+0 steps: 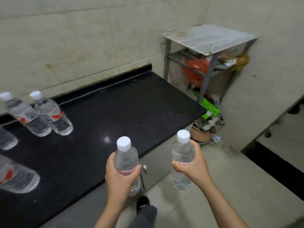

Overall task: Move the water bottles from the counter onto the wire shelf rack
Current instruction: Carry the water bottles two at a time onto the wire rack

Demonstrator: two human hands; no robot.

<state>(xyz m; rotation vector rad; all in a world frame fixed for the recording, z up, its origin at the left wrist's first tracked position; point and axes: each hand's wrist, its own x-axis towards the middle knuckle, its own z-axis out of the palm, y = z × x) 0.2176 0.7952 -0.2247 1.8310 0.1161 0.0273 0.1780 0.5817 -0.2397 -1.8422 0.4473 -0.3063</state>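
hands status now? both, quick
Left hand: closed around a water bottle, held upright.
Right hand: closed around a second water bottle, also upright.

Black counter [115, 116]: four water bottles [49, 116] stand upright at its left side. Wire shelf rack [212, 38]: top tier holds no bottles.

You see a glossy black speckled worktop [125, 102]. The water bottles on it [52, 115] are clear, with white caps and red-and-white labels, like the two in your hands [125, 159]. The wire shelf rack [209, 38] is grey metal with a pale mesh top. Below it sit an orange-red bag [195, 69] and a bright green packet [209, 107]. The wall tiles [65, 38] are beige.
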